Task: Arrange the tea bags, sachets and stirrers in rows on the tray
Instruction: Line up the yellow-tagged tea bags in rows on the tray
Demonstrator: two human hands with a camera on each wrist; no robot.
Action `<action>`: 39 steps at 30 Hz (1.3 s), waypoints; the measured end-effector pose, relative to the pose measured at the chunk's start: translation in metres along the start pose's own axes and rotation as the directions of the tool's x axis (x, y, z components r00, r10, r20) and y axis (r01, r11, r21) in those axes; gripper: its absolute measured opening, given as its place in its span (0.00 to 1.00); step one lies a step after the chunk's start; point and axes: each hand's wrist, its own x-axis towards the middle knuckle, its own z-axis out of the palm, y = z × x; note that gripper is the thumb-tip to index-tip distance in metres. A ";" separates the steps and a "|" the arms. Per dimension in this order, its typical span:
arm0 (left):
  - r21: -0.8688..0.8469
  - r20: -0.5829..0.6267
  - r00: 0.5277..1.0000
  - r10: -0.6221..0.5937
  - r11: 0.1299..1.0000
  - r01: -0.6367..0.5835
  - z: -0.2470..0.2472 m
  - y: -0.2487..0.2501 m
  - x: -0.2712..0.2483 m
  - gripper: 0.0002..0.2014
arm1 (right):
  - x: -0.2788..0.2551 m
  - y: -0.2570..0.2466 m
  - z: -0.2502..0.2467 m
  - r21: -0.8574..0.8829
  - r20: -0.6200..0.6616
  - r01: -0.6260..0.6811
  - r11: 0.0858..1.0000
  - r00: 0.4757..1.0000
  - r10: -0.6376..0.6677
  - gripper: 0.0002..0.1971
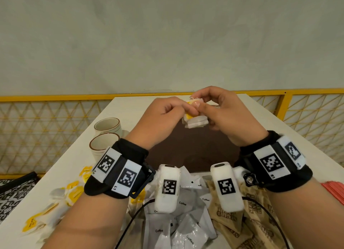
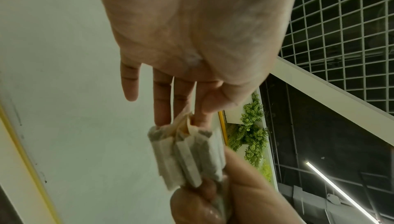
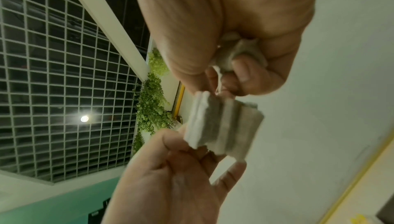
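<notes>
A: From the head view, where are the tea bags (image 1: 194, 122)?
B: Up in the air over the dark brown tray (image 1: 186, 146), which lies on the white tabletop (image 1: 119, 109). The left hand (image 1: 163, 114) pinches the small stack at its yellow tags, and the right hand (image 1: 221, 112) grips it from the other side with curled fingers.

A: And the containers?
B: Two cream cups (image 1: 107, 135) stand near the tabletop's left edge; I cannot tell what is in them. Loose yellow-tagged bags (image 1: 72, 191), white coffee sachets (image 1: 178, 224) and brown sugar sachets (image 1: 251, 220) lie along the near edge, with red stirrers (image 1: 335, 191) at the right edge.

A: The left wrist view?
B: Nearly straight fingers (image 2: 162, 103) hold the top of the stack (image 2: 187, 157).

A: The right wrist view?
B: The right hand (image 3: 245, 62) has another bag (image 3: 234, 54) clenched in its palm while holding the stack (image 3: 221, 126).
</notes>
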 end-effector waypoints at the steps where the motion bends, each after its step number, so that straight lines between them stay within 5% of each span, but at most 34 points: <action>1: 0.010 -0.010 1.000 -0.002 1.000 0.002 0.000 0.000 0.000 0.18 | 0.000 -0.002 0.001 0.085 0.010 -0.044 0.995 0.999 0.043 0.05; 5: 0.043 -0.062 0.998 -0.024 0.999 0.026 0.001 -0.001 0.000 0.17 | 0.001 -0.009 -0.005 0.368 0.090 -0.188 0.911 0.982 0.167 0.19; 12: 0.090 -0.007 0.999 -0.049 0.995 0.050 0.003 -0.004 0.000 0.15 | -0.003 -0.011 -0.005 0.257 0.191 -0.203 0.945 0.969 0.157 0.30; 19: 0.079 0.033 0.997 -0.070 0.995 0.067 0.009 -0.002 -0.004 0.18 | -0.003 -0.007 0.001 0.257 0.164 -0.195 0.947 0.974 0.156 0.22; 23: 0.068 0.042 0.995 -0.086 0.994 0.083 0.007 -0.006 -0.002 0.09 | -0.004 -0.008 0.000 0.266 0.204 -0.194 0.944 0.969 0.142 0.16; 28: -0.078 0.023 0.988 -0.150 0.985 0.151 -0.008 -0.012 0.001 0.07 | -0.006 -0.013 -0.008 0.258 0.298 -0.160 0.953 0.951 0.078 0.21; 32: -0.209 0.068 0.986 -0.151 0.964 0.162 -0.018 -0.015 0.002 0.06 | -0.007 -0.013 -0.010 0.217 0.277 -0.050 0.975 0.961 -0.012 0.23; 39: -0.229 0.113 0.981 -0.158 0.957 0.180 -0.018 -0.014 0.001 0.10 | -0.005 -0.010 -0.022 -0.102 0.200 0.186 0.977 0.966 -0.163 0.05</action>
